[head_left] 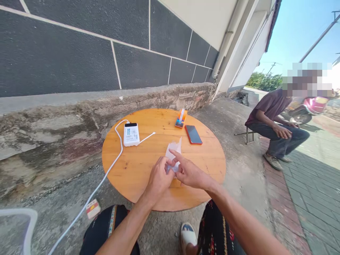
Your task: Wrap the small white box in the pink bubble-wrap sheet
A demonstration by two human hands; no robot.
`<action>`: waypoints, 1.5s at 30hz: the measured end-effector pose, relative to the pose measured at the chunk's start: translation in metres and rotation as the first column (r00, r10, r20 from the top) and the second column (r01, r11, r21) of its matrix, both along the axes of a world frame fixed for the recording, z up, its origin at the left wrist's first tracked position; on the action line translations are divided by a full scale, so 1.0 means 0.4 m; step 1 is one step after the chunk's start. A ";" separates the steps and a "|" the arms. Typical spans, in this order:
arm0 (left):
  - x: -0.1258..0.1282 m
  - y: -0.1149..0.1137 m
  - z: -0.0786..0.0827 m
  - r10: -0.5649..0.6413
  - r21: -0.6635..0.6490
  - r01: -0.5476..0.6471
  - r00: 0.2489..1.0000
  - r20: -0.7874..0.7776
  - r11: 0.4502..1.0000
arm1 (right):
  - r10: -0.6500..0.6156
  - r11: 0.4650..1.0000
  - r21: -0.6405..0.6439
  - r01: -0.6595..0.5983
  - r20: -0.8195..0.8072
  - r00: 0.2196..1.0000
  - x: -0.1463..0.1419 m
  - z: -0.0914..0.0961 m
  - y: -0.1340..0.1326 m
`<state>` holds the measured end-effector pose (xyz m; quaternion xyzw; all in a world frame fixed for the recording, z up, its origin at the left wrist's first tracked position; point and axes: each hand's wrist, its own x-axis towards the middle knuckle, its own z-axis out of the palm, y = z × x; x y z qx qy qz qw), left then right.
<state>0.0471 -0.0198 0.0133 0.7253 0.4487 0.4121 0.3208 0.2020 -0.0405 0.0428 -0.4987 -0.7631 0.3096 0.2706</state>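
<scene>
"What are those hands working at?"

"A thin whitish sheet (175, 146). It's sitting over the near half of the round wooden table (143, 193), just right of the middle, with its torn-looking end pointing away from the person."

"And the fingers?"

"The left hand (160, 174) is bending its fingers inward, thumb and forefinger nearly meeting at the sheet's lower part. The right hand (189, 172) is stretching its forefinger across the sheet, with the thumb standing a little apart below."

"Are they gripping it?"

"Both are meeting around it, but I can't tell from here whether either is pinching it."

"What else is lying there?"

"A red-edged phone (193, 134) is lying to the right, near an orange tape dispenser (181, 119). Over on the left a white device (131, 134) is resting, with a white cable (114, 162) running off the table's edge."

"Anyone else about?"

"Someone in a dark shirt (271, 106) is sitting on a low stool (247, 135), well apart on the right."
</scene>
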 end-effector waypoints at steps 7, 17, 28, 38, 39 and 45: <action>0.005 0.008 0.023 0.006 0.039 -0.001 0.991 -0.137 0.999 | -0.092 0.992 -0.116 0.057 -0.320 0.943 0.041 -0.017 -0.031; 0.007 0.006 0.021 -0.008 0.103 0.036 0.965 -0.260 0.994 | -0.254 0.928 0.352 0.118 0.372 0.893 0.104 0.019 0.066; 0.013 0.031 0.065 -0.122 -0.001 0.144 0.836 -0.534 0.990 | -0.313 0.827 0.559 0.057 0.374 0.873 0.121 -0.016 0.082; 0.011 0.033 0.075 -0.148 -0.034 0.153 0.846 -0.512 0.988 | -0.204 0.911 0.402 -0.089 0.628 0.751 0.075 0.037 0.164; 0.009 0.032 0.073 -0.149 -0.033 0.152 0.861 -0.487 0.988 | -0.174 0.926 0.361 -0.109 0.664 0.727 0.065 0.044 0.175; 0.006 0.030 0.056 -0.150 0.000 0.165 0.899 -0.411 0.986 | -0.017 0.966 0.176 -0.187 0.772 0.635 0.021 0.044 0.221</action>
